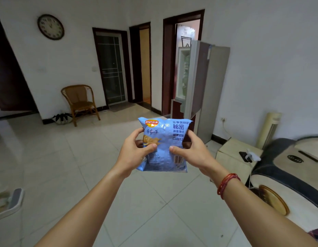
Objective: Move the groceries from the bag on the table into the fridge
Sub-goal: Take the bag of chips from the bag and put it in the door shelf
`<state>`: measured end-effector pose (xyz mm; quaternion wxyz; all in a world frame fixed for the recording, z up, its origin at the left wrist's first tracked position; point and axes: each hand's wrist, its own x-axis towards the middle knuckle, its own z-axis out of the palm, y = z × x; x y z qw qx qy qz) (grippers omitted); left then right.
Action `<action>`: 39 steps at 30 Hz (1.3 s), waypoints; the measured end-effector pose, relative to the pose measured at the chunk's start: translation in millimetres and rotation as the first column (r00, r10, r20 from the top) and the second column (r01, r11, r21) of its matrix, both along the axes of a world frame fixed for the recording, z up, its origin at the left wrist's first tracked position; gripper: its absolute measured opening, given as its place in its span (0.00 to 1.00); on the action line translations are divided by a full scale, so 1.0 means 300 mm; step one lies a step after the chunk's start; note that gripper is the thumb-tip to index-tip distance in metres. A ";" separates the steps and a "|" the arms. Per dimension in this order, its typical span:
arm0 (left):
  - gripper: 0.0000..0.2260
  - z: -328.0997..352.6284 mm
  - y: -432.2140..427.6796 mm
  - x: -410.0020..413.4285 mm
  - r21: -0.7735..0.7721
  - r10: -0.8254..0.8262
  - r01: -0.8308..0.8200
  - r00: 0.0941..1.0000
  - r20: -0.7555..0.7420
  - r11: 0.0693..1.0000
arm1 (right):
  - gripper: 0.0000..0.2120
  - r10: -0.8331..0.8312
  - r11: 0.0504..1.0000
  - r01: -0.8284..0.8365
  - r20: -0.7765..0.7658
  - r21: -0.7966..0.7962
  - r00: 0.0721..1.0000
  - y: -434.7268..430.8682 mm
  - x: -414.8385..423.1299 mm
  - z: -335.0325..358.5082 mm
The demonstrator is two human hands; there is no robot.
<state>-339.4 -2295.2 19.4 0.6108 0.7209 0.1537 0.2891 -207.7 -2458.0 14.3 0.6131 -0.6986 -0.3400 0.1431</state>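
Holding a blue crisp packet (163,145) upright between them, left grip (135,152) and right grip (192,150) close on its sides, fingers behind hidden. Beyond stands the fridge (206,86), door open, contents blurred.

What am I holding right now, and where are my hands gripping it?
A blue bag of chips, held in both hands: the left hand grips its left edge, the right hand its right edge.
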 end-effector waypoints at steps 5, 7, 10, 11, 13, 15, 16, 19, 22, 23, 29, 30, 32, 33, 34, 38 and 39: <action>0.24 0.012 0.164 0.201 -0.016 0.011 -0.011 1.000 -0.001 1.000 | 0.25 0.027 0.999 -0.027 -0.013 -0.022 1.000 0.168 0.207 0.030; 0.24 0.006 0.240 0.270 -0.013 0.017 -0.017 1.000 -0.002 1.000 | 0.26 0.039 0.999 -0.039 -0.020 -0.025 0.999 0.244 0.279 0.030; 0.25 -0.016 0.366 0.359 -0.023 0.042 -0.042 0.999 0.000 0.999 | 0.28 0.052 0.998 -0.053 -0.033 -0.027 0.998 0.372 0.366 0.021; 0.24 -0.025 0.412 0.388 -0.025 0.047 -0.047 0.999 -0.003 0.999 | 0.28 0.054 0.998 -0.055 -0.037 -0.026 0.998 0.419 0.395 0.015; 0.24 -0.043 0.512 0.452 -0.037 0.048 -0.048 0.999 -0.005 0.998 | 0.27 0.056 0.998 -0.057 -0.042 -0.032 0.998 0.522 0.456 0.001; 0.24 -0.057 0.624 0.525 -0.048 0.043 -0.043 0.999 0.003 0.998 | 0.25 0.060 0.998 -0.061 -0.042 -0.032 0.997 0.634 0.523 -0.007; 0.24 -0.062 0.683 0.564 -0.049 0.040 -0.040 0.999 0.005 0.998 | 0.25 0.059 0.998 -0.061 -0.042 -0.035 0.997 0.692 0.558 -0.008; 0.24 -0.062 0.860 0.686 -0.060 0.026 -0.025 0.999 0.020 0.998 | 0.24 0.054 0.998 -0.055 -0.038 -0.035 0.998 0.864 0.663 0.004; 0.24 -0.044 1.027 0.817 -0.075 -0.019 0.021 1.000 0.022 0.997 | 0.25 0.028 0.999 -0.029 -0.055 -0.028 0.998 1.029 0.779 0.015; 0.24 -0.040 1.079 0.858 -0.077 -0.028 0.030 0.999 0.020 0.997 | 0.25 0.024 0.999 -0.026 -0.061 -0.027 0.998 1.079 0.818 0.017; 0.23 -0.037 1.350 1.110 -0.093 -0.091 0.091 0.996 0.005 0.991 | 0.27 -0.017 1.000 0.015 -0.104 -0.018 0.994 1.329 1.051 0.010; 0.23 -0.042 1.388 1.154 -0.098 -0.102 0.101 0.995 0.000 0.990 | 0.27 -0.027 0.999 0.025 -0.108 -0.020 0.994 1.365 1.092 0.003; 0.24 -0.052 1.464 1.243 -0.106 -0.113 0.111 0.994 -0.010 0.988 | 0.29 -0.046 0.999 0.044 -0.120 -0.023 0.992 1.437 1.179 -0.013; 0.24 -0.058 1.501 1.290 -0.108 -0.117 0.115 0.993 -0.014 0.988 | 0.29 -0.056 0.998 0.053 -0.129 -0.026 0.990 1.474 1.224 -0.021; 0.24 -0.065 1.539 1.339 -0.111 -0.122 0.119 0.992 -0.017 0.987 | 0.30 -0.064 0.998 0.060 -0.137 -0.029 0.989 1.508 1.270 -0.029; 0.22 -0.088 1.685 1.551 -0.109 -0.136 0.132 0.990 -0.029 0.985 | 0.29 -0.082 0.996 0.079 -0.146 -0.030 0.986 1.648 1.465 -0.045; 0.22 -0.090 1.722 1.611 -0.107 -0.142 0.138 0.990 -0.029 0.985 | 0.29 -0.090 0.996 0.086 -0.147 -0.031 0.985 1.685 1.522 -0.047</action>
